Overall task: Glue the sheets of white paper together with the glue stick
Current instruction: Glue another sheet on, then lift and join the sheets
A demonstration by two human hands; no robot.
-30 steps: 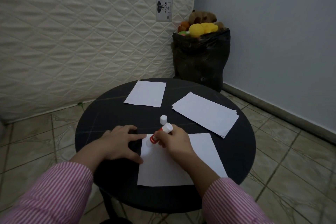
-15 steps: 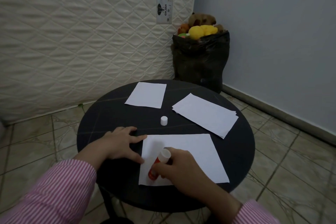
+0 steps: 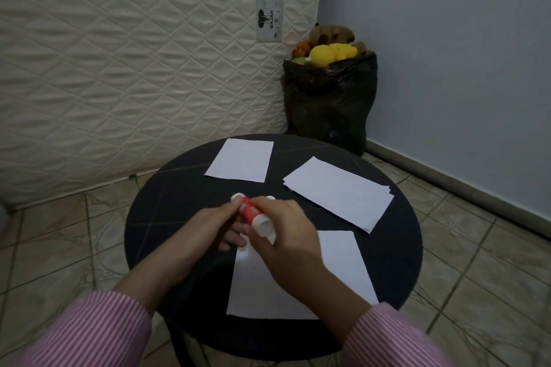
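My right hand (image 3: 287, 243) grips the red and white glue stick (image 3: 251, 211) and holds it tilted above the black round table (image 3: 167, 202). My left hand (image 3: 208, 231) pinches the stick's far white end. Under my hands, at the table's near edge, lies a white sheet (image 3: 338, 262). The small white cap (image 3: 270, 197) peeks out just beyond my right hand. A stack of white sheets (image 3: 337, 191) lies at the right, and a single sheet (image 3: 241, 162) at the far side.
A quilted mattress (image 3: 134, 68) leans on the wall behind the table. A black bag (image 3: 328, 104) full of plush toys stands in the corner. Tiled floor surrounds the table.
My right hand has lifted the glue stick off the near sheet and brought it up towards the table's middle. My left hand left the sheet's edge and took hold of the stick's far end.
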